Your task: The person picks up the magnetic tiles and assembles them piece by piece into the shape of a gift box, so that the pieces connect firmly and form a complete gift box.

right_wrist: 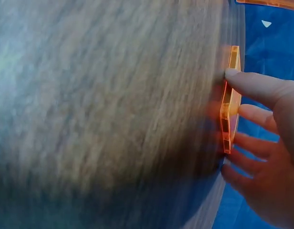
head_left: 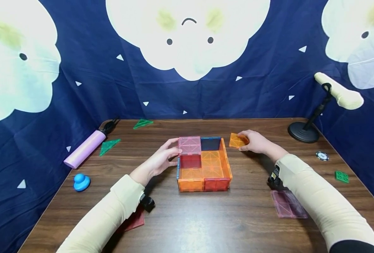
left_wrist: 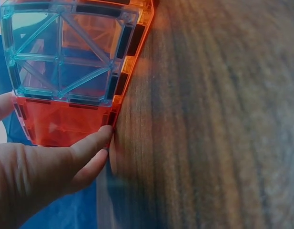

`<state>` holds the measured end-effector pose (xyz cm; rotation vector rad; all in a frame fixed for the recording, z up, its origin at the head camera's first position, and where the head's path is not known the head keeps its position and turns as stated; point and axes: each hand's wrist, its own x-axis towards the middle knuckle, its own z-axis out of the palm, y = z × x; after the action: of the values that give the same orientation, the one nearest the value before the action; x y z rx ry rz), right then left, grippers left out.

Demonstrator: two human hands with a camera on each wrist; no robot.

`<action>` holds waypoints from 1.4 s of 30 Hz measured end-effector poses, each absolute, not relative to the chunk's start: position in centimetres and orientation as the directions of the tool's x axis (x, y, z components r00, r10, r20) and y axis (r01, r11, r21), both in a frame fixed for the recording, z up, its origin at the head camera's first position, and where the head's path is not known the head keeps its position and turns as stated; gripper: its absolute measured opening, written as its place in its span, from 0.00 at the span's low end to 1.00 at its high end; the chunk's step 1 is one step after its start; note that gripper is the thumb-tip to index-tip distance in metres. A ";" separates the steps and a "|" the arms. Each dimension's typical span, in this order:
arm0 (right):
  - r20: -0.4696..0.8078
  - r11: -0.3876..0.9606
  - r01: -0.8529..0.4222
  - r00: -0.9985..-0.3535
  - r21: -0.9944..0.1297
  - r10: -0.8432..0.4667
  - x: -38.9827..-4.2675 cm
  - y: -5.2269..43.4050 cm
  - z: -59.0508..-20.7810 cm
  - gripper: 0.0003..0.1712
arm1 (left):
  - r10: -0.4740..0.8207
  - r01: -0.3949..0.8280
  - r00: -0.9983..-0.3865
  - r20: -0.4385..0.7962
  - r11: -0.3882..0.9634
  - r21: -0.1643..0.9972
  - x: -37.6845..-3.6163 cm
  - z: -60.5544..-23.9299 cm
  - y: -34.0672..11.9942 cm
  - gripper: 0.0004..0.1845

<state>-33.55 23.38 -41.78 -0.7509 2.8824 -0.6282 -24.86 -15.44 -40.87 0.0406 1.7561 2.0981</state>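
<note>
A low square box of clear magnetic tiles (head_left: pixel 191 185) stands mid-table, with orange, red and blue walls and orange tiles on its floor. One purple tile (head_left: pixel 189 145) lies flat over its back left quarter. My left hand (head_left: pixel 159 157) grips the box at that corner, fingertips at the purple tile. In the left wrist view the fingers lie along a red wall (left_wrist: pixel 58 119) beside a blue one (left_wrist: pixel 61 52). To the right of the box, my right hand (head_left: pixel 256 142) holds a square orange tile (head_left: pixel 235 140) by its edges, thumb on the near side.
Purple tiles (head_left: pixel 283 207) lie under the right forearm, a red tile (head_left: pixel 136 222) under the left. Green triangles (head_left: pixel 109 146), a lilac pump (head_left: pixel 85 149) and a blue knob-shaped piece (head_left: pixel 81 182) sit left. A black stand (head_left: pixel 303 132), poker chip (head_left: pixel 322 155) and green block (head_left: pixel 341 176) are right.
</note>
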 end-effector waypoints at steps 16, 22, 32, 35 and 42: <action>0.121 0.556 -0.325 -0.920 -0.765 -0.372 -32.9 21.8 -40.2 0.26 | 0.317 -0.295 -0.916 -0.246 -0.117 0.948 -24.9 -40.8 -15.4 0.33; 0.209 0.449 -0.460 -0.839 -0.766 -0.503 -31.4 19.6 -38.6 0.26 | 0.320 -0.289 -0.917 -0.239 -0.120 0.950 -24.9 -40.8 -15.6 0.33; 0.292 0.432 -0.663 -0.696 -0.612 -0.656 -30.2 17.1 -37.8 0.28 | 0.328 -0.303 -0.911 -0.249 -0.126 0.944 -24.9 -40.8 -15.5 0.34; 0.303 0.420 -0.686 -0.675 -0.594 -0.673 -30.1 16.7 -37.7 0.27 | 0.332 -0.304 -0.910 -0.249 -0.126 0.944 -24.9 -40.8 -15.5 0.34; 0.308 0.408 -0.724 -0.636 -0.557 -0.708 -29.8 15.8 -37.6 0.27 | 0.342 -0.296 -0.909 -0.238 -0.126 0.947 -24.8 -40.7 -15.6 0.33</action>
<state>-29.79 15.81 -37.55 -1.3507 2.6557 -1.0697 -24.83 -15.55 -40.73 0.0520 1.7383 2.0823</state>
